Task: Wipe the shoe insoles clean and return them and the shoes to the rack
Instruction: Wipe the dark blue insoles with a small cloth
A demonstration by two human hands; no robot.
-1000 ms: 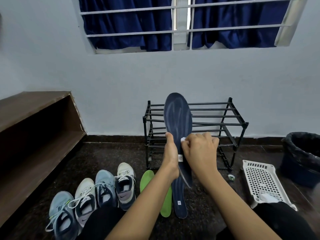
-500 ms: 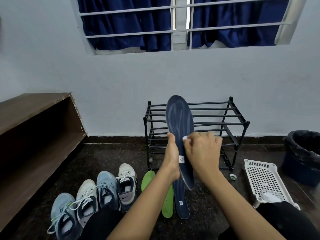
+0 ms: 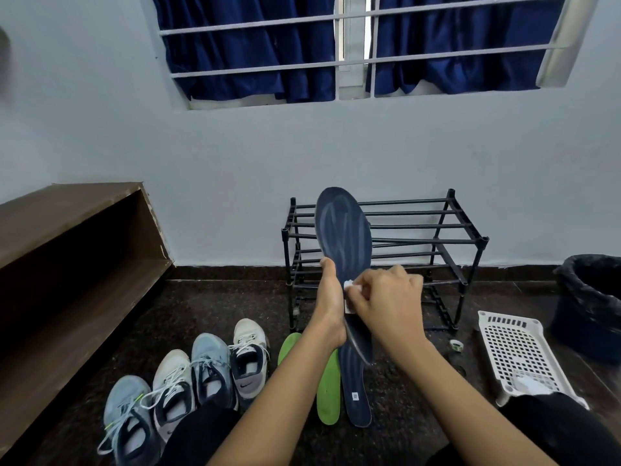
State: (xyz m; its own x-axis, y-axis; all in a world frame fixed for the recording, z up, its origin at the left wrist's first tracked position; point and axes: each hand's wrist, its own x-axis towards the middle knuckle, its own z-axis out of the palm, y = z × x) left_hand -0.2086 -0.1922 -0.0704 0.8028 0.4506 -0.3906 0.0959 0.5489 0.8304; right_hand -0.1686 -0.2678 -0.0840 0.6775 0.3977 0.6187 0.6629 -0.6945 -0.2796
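My left hand [image 3: 331,302] grips a dark blue insole [image 3: 343,233] upright by its left edge, toe end up, in front of the black shoe rack [image 3: 437,243]. My right hand [image 3: 386,302] pinches a small white wipe [image 3: 351,285] against the insole's middle. A second dark blue insole [image 3: 356,388] and a green insole [image 3: 327,388] lie on the floor below my hands. Several sneakers, blue and white [image 3: 208,368], stand in a row at lower left.
A white perforated basket [image 3: 517,351] with white wipes lies at the right. A dark bin with a black liner [image 3: 591,301] stands beyond it. A small tape roll [image 3: 456,345] lies on the floor. A brown wooden shelf unit [image 3: 67,250] runs along the left.
My right hand with the wipe has slid slightly down the insole's middle. The left hand's hold is the same.
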